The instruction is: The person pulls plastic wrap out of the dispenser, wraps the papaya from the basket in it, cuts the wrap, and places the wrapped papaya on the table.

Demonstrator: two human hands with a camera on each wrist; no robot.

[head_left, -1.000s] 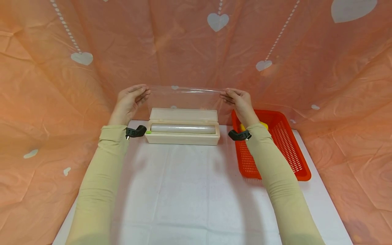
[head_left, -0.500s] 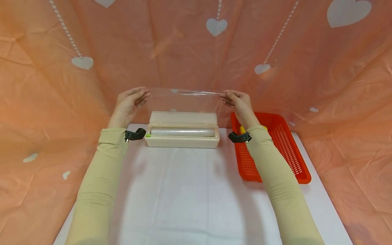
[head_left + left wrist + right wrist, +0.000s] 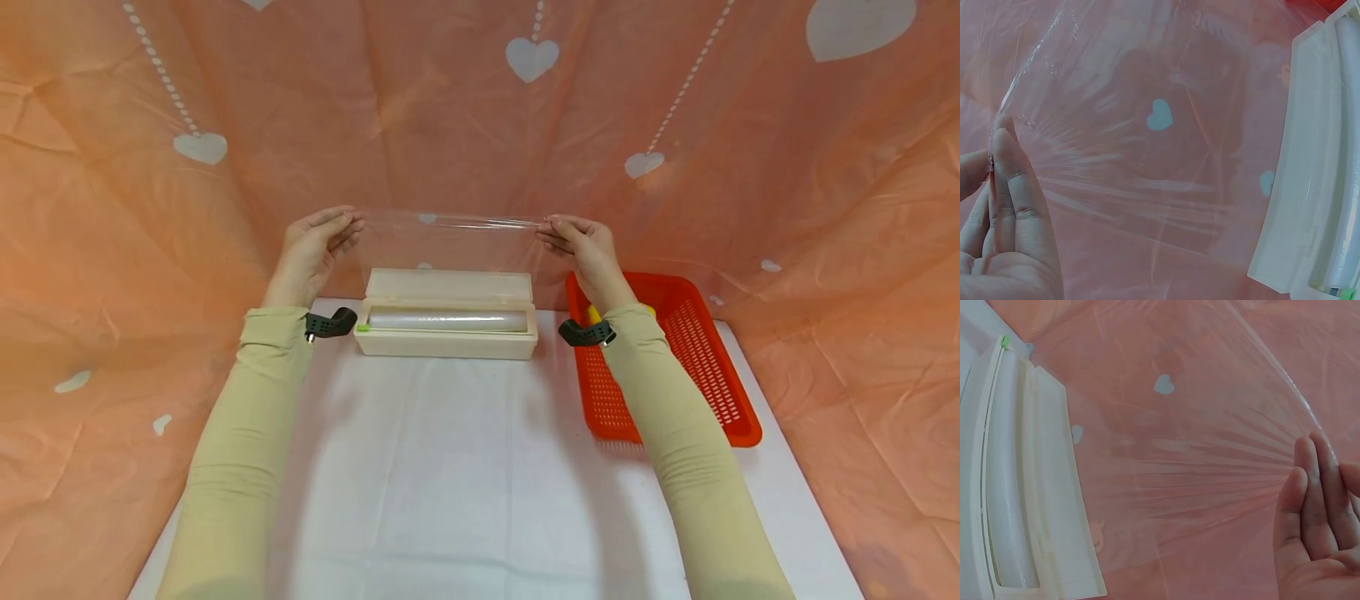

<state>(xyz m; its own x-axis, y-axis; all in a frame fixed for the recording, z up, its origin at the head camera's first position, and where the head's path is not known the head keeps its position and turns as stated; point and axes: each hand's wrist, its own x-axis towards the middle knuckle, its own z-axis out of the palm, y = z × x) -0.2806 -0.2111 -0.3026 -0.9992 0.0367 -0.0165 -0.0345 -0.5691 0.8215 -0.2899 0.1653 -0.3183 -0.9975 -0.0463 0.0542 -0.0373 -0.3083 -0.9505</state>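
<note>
A clear sheet of plastic wrap point(image 3: 450, 242) is stretched between both hands, above and behind a cream dispenser box point(image 3: 446, 344). My left hand point(image 3: 315, 250) pinches the sheet's left upper corner between thumb and fingers. At the right upper corner my right hand point(image 3: 585, 250) pinches it the same way. Creases fan out from the fingertips across the film point(image 3: 1116, 181) in the left wrist view, and from the right hand point(image 3: 1319, 512) in the right wrist view. Inside the box, whose lid point(image 3: 448, 286) is raised at the back, lies the wrap roll point(image 3: 448, 321).
A red plastic basket point(image 3: 693, 333) stands right of the box, with a yellow item point(image 3: 595, 316) partly hidden by the right arm. A small green slider point(image 3: 363, 328) sits at the box's left front. Behind hangs an orange curtain point(image 3: 450, 108) with hearts; a white cloth point(image 3: 450, 467) covers the table.
Both hands keep their pinch on the stretched plastic wrap and hardly move. The whole head view shifts slightly down and then partly back up.
</note>
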